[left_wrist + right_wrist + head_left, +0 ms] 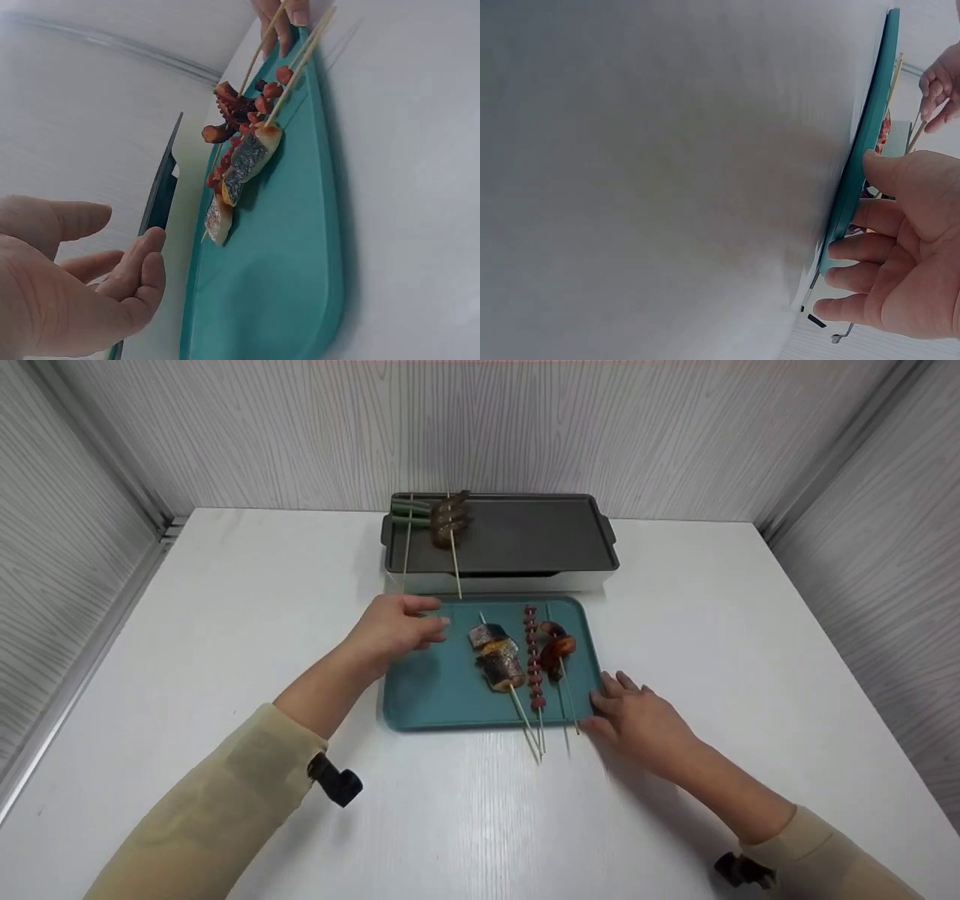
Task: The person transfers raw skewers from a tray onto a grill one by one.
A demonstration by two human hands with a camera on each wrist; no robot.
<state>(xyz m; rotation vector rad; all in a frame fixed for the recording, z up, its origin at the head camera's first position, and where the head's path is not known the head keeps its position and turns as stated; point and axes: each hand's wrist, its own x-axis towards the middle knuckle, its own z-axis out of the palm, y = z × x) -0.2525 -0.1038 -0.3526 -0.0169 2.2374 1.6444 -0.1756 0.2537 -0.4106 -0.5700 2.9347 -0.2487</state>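
Observation:
A teal tray (442, 705) lies on the table with three skewers on it. One carries silvery-skinned fish chunks (499, 664), one small red pieces (533, 660), and one reddish-brown octopus-like pieces (559, 649). Over the tray's back left corner hovers my left hand (394, 630), thumb and fingers apart with nothing between them. Just beyond it, the stick ends of two skewers jut from a dark grill plate (532, 536). My right hand (637, 724) touches the tray's front right corner, its fingers loosely extended along the rim.
The grill plate sits on a white base behind the tray. On its left side lie a skewer of green vegetable sticks (409, 514) and a skewer with a brown, ridged piece (448, 523). Grained panels (525, 427) wall the white table (480, 810) at the back and sides.

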